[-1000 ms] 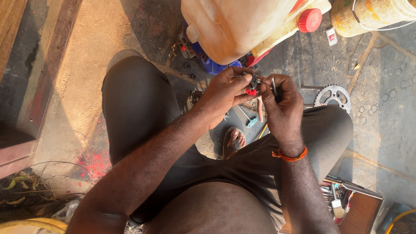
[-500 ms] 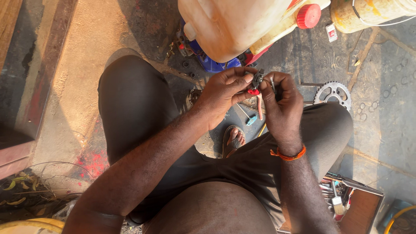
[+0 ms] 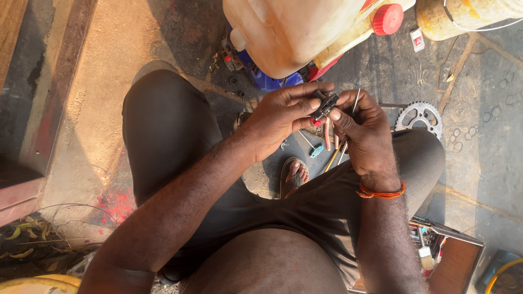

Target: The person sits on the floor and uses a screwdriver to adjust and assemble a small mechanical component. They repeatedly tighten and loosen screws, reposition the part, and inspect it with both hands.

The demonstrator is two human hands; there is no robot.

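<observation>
At the far left, a sandy concrete floor runs beside a dark red-edged strip, with dry leaves and thin wire lying at the near left corner. The person sits with knees spread in dark trousers. The left hand reaches in from the left, its fingers curled and pinching a small black part with a red tip at its lower end, held in the air above the gap between the knees. The right hand meets it from the right, fingertips closed on the same part; a thin metal rod stands up out of this fist, and thin pinkish and yellow leads hang below the hands. An orange band circles the right wrist. Below the hands, a sandalled foot rests on the ground. Far of the hands stands a pale jerrycan with a red cap, a blue object under it. To the right lies a toothed sprocket on the floor, and at the near right an open box of small tools.
</observation>
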